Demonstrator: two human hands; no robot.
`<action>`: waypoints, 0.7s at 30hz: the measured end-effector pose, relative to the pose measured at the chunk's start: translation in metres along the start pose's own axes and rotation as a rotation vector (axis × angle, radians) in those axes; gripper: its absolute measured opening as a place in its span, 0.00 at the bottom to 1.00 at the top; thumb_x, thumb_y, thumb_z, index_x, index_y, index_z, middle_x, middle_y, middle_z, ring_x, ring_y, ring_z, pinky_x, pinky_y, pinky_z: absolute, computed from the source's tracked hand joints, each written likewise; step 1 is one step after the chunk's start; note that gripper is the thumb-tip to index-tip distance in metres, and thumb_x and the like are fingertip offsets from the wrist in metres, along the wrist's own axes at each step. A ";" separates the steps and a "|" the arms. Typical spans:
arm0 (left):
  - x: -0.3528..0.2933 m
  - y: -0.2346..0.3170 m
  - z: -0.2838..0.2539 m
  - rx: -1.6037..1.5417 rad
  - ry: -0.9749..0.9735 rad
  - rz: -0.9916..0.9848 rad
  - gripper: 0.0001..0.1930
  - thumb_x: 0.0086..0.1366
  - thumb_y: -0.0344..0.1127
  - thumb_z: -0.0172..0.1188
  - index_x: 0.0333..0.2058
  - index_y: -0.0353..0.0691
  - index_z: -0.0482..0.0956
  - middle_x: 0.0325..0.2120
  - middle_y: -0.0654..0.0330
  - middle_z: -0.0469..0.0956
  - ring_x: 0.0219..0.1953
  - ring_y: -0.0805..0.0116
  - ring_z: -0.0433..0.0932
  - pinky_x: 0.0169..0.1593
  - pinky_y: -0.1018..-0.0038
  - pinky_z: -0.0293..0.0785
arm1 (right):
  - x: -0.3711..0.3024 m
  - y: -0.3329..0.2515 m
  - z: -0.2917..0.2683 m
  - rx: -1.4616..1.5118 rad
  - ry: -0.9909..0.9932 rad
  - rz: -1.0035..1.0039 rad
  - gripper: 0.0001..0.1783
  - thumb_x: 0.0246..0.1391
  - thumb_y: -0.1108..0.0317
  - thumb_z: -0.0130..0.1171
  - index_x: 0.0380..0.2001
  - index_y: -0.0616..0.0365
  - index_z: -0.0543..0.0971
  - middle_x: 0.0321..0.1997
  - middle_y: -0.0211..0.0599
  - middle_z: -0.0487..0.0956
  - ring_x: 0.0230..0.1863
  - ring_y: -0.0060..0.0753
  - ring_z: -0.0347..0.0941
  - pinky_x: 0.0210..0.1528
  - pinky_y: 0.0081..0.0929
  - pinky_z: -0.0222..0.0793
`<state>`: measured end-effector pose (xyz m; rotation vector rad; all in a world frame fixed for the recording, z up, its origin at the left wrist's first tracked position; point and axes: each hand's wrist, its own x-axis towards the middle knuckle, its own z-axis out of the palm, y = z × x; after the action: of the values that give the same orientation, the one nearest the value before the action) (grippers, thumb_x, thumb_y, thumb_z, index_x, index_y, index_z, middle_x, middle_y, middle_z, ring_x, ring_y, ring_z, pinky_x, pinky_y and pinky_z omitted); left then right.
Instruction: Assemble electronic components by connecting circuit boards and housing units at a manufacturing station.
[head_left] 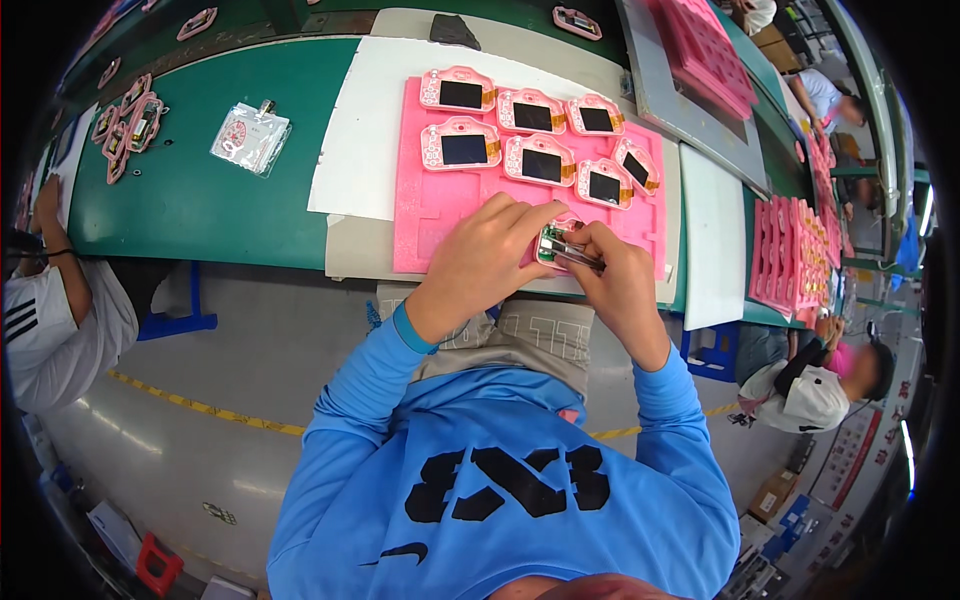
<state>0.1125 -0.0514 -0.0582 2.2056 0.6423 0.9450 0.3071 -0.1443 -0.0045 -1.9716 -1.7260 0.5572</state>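
My left hand (487, 258) grips a small pink camera-shaped housing (556, 240) with a green circuit board showing inside it, held just above the near edge of the pink foam tray (420, 215). My right hand (618, 280) pinches metal tweezers (580, 256) whose tips rest on the board. On the tray lie several pink camera housings with dark screens (464, 148), in two rows beyond my hands.
A white sheet (350, 140) lies under the tray on the green bench (200, 180). A clear bag of parts (250, 136) and more pink housings (130, 125) lie left. Stacked pink trays (790, 255) stand right. Other people sit at left (60, 310) and right (815, 385).
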 end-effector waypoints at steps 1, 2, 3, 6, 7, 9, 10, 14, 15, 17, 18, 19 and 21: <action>0.000 0.000 0.000 0.004 -0.001 -0.001 0.38 0.51 0.35 0.81 0.63 0.41 0.81 0.46 0.58 0.86 0.44 0.61 0.79 0.52 0.67 0.79 | 0.002 0.002 0.001 0.001 -0.009 0.007 0.21 0.51 0.79 0.74 0.50 0.59 0.88 0.29 0.34 0.86 0.25 0.29 0.78 0.31 0.26 0.73; -0.001 -0.001 0.001 0.008 -0.002 0.000 0.37 0.51 0.35 0.81 0.63 0.41 0.81 0.46 0.59 0.85 0.44 0.61 0.78 0.51 0.67 0.79 | 0.004 0.003 0.001 0.003 -0.017 0.014 0.21 0.51 0.79 0.75 0.50 0.60 0.87 0.29 0.34 0.86 0.26 0.29 0.78 0.31 0.26 0.73; -0.001 -0.001 0.001 0.013 -0.003 0.001 0.37 0.52 0.35 0.81 0.63 0.41 0.81 0.45 0.59 0.85 0.44 0.61 0.78 0.51 0.67 0.79 | 0.005 0.004 0.001 0.005 -0.024 0.021 0.21 0.51 0.79 0.75 0.50 0.60 0.87 0.30 0.34 0.86 0.26 0.29 0.78 0.31 0.26 0.73; 0.001 -0.001 0.001 -0.005 0.023 0.038 0.37 0.52 0.35 0.81 0.63 0.40 0.81 0.45 0.58 0.85 0.43 0.62 0.78 0.51 0.67 0.79 | 0.003 0.006 -0.002 0.046 -0.018 -0.005 0.21 0.51 0.78 0.75 0.51 0.60 0.88 0.30 0.34 0.86 0.27 0.28 0.77 0.32 0.26 0.73; 0.003 0.000 0.001 -0.013 0.034 0.060 0.37 0.52 0.35 0.82 0.63 0.40 0.81 0.45 0.58 0.85 0.42 0.62 0.78 0.51 0.68 0.79 | 0.001 0.007 -0.005 0.066 -0.012 -0.017 0.21 0.51 0.78 0.75 0.51 0.60 0.88 0.30 0.34 0.86 0.27 0.28 0.76 0.32 0.26 0.73; 0.006 0.000 0.000 0.008 0.045 0.112 0.37 0.52 0.34 0.82 0.62 0.40 0.82 0.45 0.58 0.85 0.42 0.63 0.79 0.50 0.68 0.79 | -0.001 0.010 -0.010 0.118 -0.023 -0.017 0.20 0.53 0.78 0.74 0.51 0.61 0.88 0.31 0.34 0.85 0.28 0.26 0.75 0.33 0.25 0.72; 0.004 -0.001 0.001 -0.013 0.027 0.079 0.37 0.52 0.34 0.82 0.62 0.39 0.82 0.46 0.58 0.86 0.42 0.64 0.79 0.50 0.68 0.79 | -0.005 0.010 -0.013 0.150 -0.042 -0.004 0.19 0.54 0.77 0.73 0.51 0.61 0.88 0.31 0.33 0.85 0.28 0.25 0.73 0.34 0.24 0.71; -0.003 0.009 -0.015 -0.018 -0.028 0.002 0.35 0.53 0.32 0.82 0.62 0.39 0.83 0.49 0.57 0.87 0.43 0.66 0.81 0.51 0.70 0.80 | -0.020 0.024 -0.027 0.336 0.270 -0.079 0.14 0.59 0.75 0.69 0.49 0.63 0.89 0.31 0.32 0.84 0.28 0.23 0.70 0.33 0.22 0.68; -0.005 0.017 -0.019 -0.104 -0.006 -0.038 0.35 0.53 0.32 0.82 0.62 0.39 0.83 0.50 0.57 0.87 0.43 0.67 0.81 0.50 0.71 0.80 | -0.024 0.039 -0.023 0.424 0.395 -0.026 0.13 0.61 0.75 0.68 0.48 0.63 0.89 0.32 0.32 0.84 0.29 0.23 0.70 0.33 0.21 0.67; -0.002 0.032 -0.027 -0.265 0.039 -0.107 0.34 0.54 0.31 0.82 0.61 0.39 0.84 0.51 0.56 0.87 0.44 0.68 0.82 0.50 0.72 0.80 | -0.033 0.054 -0.025 0.350 0.406 -0.003 0.12 0.61 0.75 0.67 0.47 0.63 0.89 0.32 0.33 0.84 0.29 0.24 0.71 0.34 0.22 0.67; 0.005 0.032 -0.032 -0.351 0.060 -0.152 0.33 0.54 0.31 0.81 0.61 0.39 0.84 0.51 0.56 0.88 0.44 0.69 0.82 0.50 0.72 0.80 | -0.032 0.062 -0.024 0.249 0.379 0.055 0.10 0.61 0.75 0.66 0.45 0.64 0.89 0.33 0.33 0.85 0.29 0.25 0.72 0.34 0.22 0.68; 0.012 0.035 -0.046 -0.325 0.067 -0.172 0.32 0.54 0.30 0.81 0.60 0.39 0.85 0.51 0.57 0.88 0.45 0.70 0.83 0.50 0.72 0.81 | -0.031 0.067 -0.021 0.275 0.390 0.046 0.10 0.61 0.75 0.66 0.45 0.64 0.89 0.33 0.33 0.85 0.29 0.25 0.72 0.34 0.22 0.68; 0.033 0.048 -0.083 -0.280 0.065 -0.194 0.32 0.55 0.28 0.80 0.60 0.40 0.85 0.51 0.57 0.89 0.45 0.70 0.83 0.50 0.72 0.81 | -0.030 0.075 -0.017 0.248 0.395 0.014 0.10 0.61 0.75 0.66 0.44 0.64 0.89 0.33 0.34 0.85 0.30 0.27 0.73 0.35 0.24 0.69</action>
<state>0.0783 -0.0318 0.0351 1.8388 0.6947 0.9468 0.3736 -0.1834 -0.0339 -1.7769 -1.3342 0.3374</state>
